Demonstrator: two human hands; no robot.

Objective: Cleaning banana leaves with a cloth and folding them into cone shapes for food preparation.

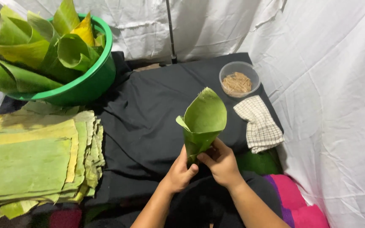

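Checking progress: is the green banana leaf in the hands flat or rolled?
Rolled: the green banana leaf forms a cone, mouth up, tip pinched between left hand and right hand.

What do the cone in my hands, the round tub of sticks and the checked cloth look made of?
Cone, held by left hand and right hand: looks like fresh green leaf, matte, with fine parallel veins. Round tub: seemingly clear plastic, translucent wall; the sticks inside look like thin wood or dried stalk. Checked cloth: woven fabric, soft folds.

Leaf stack (pixel 30 156) and green basin (pixel 93 80) cut off at left
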